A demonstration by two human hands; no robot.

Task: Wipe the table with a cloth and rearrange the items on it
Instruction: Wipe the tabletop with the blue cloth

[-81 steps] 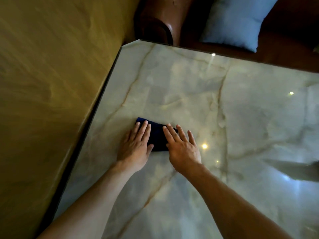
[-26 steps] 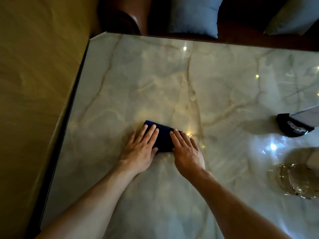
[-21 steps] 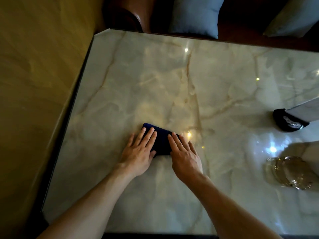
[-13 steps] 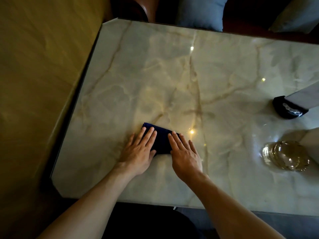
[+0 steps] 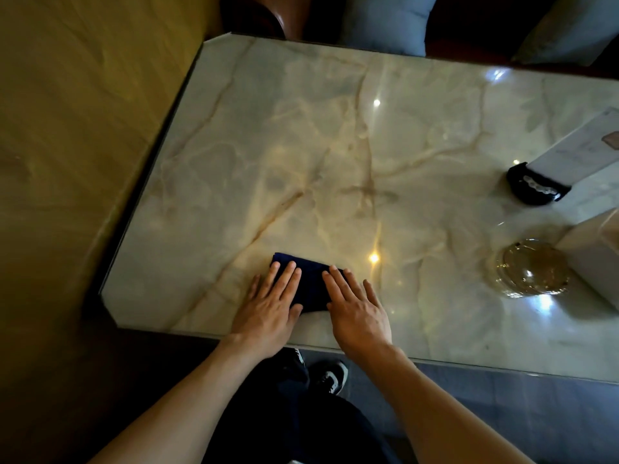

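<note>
I see a yellow-brown wall (image 5: 77,162) running along the worktop's left edge. The worktop (image 5: 335,145) is glossy marble, pale with tan veins, its left corners cut off at an angle.

Near the front edge, left of centre, lies a folded dark blue cloth (image 5: 310,286), flat on the marble. My left hand (image 5: 271,308) is laid flat on the cloth's left part, fingers extended and close together, thumb tucked against the cloth's near edge. My right hand (image 5: 358,308) lies flat on the cloth's right end, fingers slightly fanned, the outer ones resting on bare marble. Neither hand pinches anything; both press palm-down. A strip of cloth shows between the two hands.

Below the front edge I can make out dark trousers and two dark shoes (image 5: 321,371) on the floor.

Toward the right edge: a black holder (image 5: 536,189) with a pale card (image 5: 582,149) leaning out of it. In front of that, a clear glass ashtray (image 5: 532,267), just beside a white box (image 5: 599,259) cut off by the frame. All three are well apart from the cloth.

Beyond the far edge, pale blue cushions (image 5: 388,18) sit on a dark brown seat.
</note>
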